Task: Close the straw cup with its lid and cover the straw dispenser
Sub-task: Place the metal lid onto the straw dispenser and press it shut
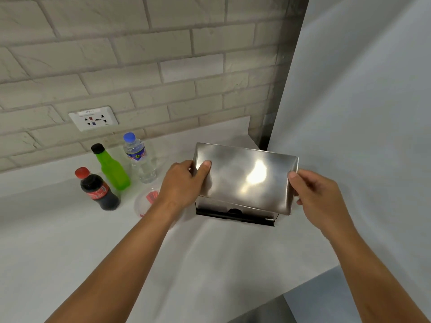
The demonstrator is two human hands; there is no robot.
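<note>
Left hand and right hand each grip one end of the steel cover, held over the straw dispenser on the bench

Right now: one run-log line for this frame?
phase: covering dispenser | left hand: grips steel cover left edge | right hand: grips right edge | dispenser base: under cover | straw cup: beside left wrist

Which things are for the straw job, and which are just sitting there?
For the job: metal cover, held by left hand and right hand; dispenser base; clear cup.
Just sitting: cola bottle, green bottle, water bottle, wall socket.
</note>
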